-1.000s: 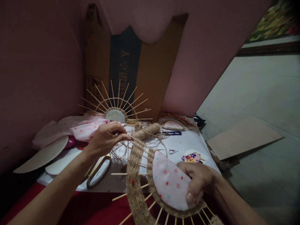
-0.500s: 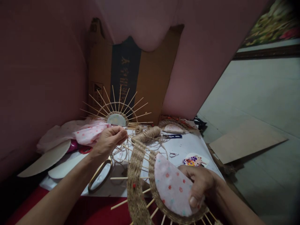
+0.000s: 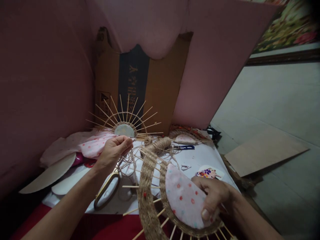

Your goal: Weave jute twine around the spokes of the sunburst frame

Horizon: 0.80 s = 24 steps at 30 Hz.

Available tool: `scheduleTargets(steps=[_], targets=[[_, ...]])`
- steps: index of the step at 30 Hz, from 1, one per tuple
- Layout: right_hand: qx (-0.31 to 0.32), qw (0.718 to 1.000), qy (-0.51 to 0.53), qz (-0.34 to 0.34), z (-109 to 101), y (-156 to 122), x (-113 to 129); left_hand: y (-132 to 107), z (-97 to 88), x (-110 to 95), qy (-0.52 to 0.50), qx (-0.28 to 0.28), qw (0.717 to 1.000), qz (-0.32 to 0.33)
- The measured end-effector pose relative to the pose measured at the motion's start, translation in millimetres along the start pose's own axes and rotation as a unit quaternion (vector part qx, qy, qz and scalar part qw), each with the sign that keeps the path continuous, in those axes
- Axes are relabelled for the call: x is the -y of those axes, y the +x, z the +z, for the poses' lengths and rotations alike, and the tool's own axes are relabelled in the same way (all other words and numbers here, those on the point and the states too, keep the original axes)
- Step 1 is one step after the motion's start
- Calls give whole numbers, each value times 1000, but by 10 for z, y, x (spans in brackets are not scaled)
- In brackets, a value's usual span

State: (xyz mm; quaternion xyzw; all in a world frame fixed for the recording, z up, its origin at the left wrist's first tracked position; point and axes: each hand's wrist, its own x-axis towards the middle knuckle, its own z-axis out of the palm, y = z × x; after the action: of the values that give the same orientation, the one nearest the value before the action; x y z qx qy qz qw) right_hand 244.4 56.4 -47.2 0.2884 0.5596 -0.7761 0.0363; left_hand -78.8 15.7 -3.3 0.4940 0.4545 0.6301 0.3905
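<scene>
A half-round woven piece [image 3: 150, 186] of jute cord on wooden sticks lies in front of me, with a pink dotted fabric pad [image 3: 183, 196] at its middle. My right hand [image 3: 212, 196] grips the pad and the woven rim at the lower right. My left hand [image 3: 115, 151] is closed in a pinch on a thin jute cord [image 3: 132, 160] just left of the weave's upper end. The cord runs toward a jute spool [image 3: 157, 145] behind the piece.
A finished stick-rayed piece [image 3: 125, 125] leans against a cardboard box [image 3: 160, 90]. Scissors [image 3: 108, 188] lie under my left wrist. Pink fabric [image 3: 93, 145], white half-round cutouts [image 3: 47, 173], a blue tool [image 3: 186, 147] and a floral scrap [image 3: 207, 173] lie on the white sheet. A cardboard sheet [image 3: 265, 150] rests on the floor.
My left hand has drawn the cord back to the left, away from the weave. My right hand and the woven piece have shifted slightly.
</scene>
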Motion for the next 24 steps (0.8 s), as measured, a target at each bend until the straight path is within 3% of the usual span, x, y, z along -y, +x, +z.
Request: scheduleTargets(steps=[8,15,24], targets=[[38,999,2,-4,71,8,69,-39,52,34,72,-16,997,30],[46,999,7,5,34,22,20,-59,148,49,67,-39,996,36],[35,999,-8,3,46,23,31,-165,335,138,3,38,994,-102]])
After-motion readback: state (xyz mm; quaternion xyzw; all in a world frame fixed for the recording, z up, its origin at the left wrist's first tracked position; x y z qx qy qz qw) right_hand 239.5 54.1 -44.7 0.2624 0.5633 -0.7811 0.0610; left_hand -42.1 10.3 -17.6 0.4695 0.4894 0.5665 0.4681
